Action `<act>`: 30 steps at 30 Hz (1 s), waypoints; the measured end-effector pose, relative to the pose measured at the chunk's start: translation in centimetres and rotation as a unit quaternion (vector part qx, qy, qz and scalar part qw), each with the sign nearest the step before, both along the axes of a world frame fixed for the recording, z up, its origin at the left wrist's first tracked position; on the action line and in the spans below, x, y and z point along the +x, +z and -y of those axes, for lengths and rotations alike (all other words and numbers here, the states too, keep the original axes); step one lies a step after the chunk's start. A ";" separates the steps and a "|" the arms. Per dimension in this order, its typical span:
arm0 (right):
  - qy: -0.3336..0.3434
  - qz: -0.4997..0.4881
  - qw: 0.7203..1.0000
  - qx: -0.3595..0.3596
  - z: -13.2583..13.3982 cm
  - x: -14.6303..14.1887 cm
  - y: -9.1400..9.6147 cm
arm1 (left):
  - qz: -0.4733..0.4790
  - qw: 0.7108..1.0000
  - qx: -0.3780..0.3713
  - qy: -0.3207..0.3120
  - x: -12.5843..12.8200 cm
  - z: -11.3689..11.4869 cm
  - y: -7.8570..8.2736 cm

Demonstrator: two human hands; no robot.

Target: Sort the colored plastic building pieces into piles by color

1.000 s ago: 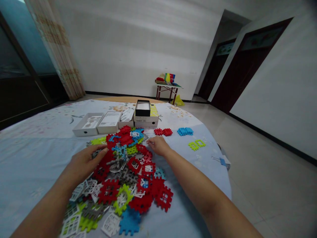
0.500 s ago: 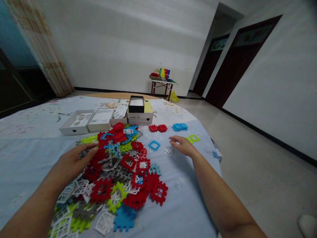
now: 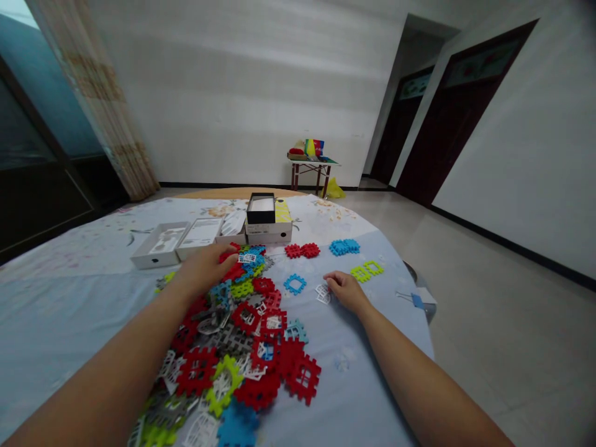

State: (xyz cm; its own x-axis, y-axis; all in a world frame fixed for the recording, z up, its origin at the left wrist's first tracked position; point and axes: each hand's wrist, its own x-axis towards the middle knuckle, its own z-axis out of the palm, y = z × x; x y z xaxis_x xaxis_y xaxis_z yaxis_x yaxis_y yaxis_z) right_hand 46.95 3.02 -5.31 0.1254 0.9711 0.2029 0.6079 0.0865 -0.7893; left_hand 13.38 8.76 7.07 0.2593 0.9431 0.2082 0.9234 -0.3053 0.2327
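Observation:
My left hand (image 3: pixel 207 267) reaches over the far part of a mixed pile of notched plastic building pieces. Its fingers are apart, with the fingertips at some red pieces (image 3: pixel 235 273) and close to a white lattice window piece (image 3: pixel 247 258). My right hand (image 3: pixel 347 290) rests low over the cloth, with fingers curled and drawn together. Its fingertips are at the edge of another white lattice window piece (image 3: pixel 323 293), which lies flat; anything between them is hidden. A blue square frame piece (image 3: pixel 295 284) lies left of that one.
Beyond my right hand are red pieces (image 3: pixel 302 250), stacked blue pieces (image 3: pixel 344 247) and two green pieces (image 3: pixel 367 270). Open white boxes (image 3: pixel 161 245) and a black box (image 3: pixel 261 208) stand behind the pile. A blue clip (image 3: pixel 417 301) sits at the table's right edge.
My left hand has moved forward and right, from the pile's left side to its far part. The right hand's fingers have curled in beside the white piece. The view has shifted slightly.

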 end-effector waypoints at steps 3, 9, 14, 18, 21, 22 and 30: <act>0.008 -0.007 1.000 0.005 -0.1 0.0 -0.3 | -0.118 0.992 -0.003 -0.035 2.0 -2.8 -0.8; 0.034 -0.054 0.998 -0.021 -0.1 0.6 0.1 | -0.176 0.983 -0.016 -0.058 4.2 -4.5 -3.0; 0.044 -0.104 0.993 -0.036 -0.3 1.0 0.1 | -0.171 0.985 -0.001 -0.023 4.4 -4.4 -3.0; 0.047 -0.107 0.993 -0.033 -0.4 1.1 0.0 | -0.147 0.989 -0.002 0.003 3.8 -4.3 -2.0; 0.047 -0.114 0.992 -0.033 -0.4 1.1 0.1 | -0.080 0.996 -0.026 -0.006 4.2 -3.2 -1.3; 0.045 -0.117 0.992 -0.032 -0.4 1.0 0.1 | -0.047 0.998 -0.039 -0.017 4.8 -2.5 -1.1; 0.035 -0.140 0.989 -0.043 -0.4 1.0 0.2 | 0.081 0.978 -0.121 -0.147 14.0 4.9 -3.0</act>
State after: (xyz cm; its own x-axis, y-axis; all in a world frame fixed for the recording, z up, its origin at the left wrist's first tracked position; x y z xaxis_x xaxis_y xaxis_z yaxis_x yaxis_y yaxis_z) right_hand 47.91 3.37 -5.12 0.0965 0.9915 0.0870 0.3600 0.0467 -0.9318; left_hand 27.39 3.82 4.04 0.5091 0.8593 0.0487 0.7485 -0.4700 0.4679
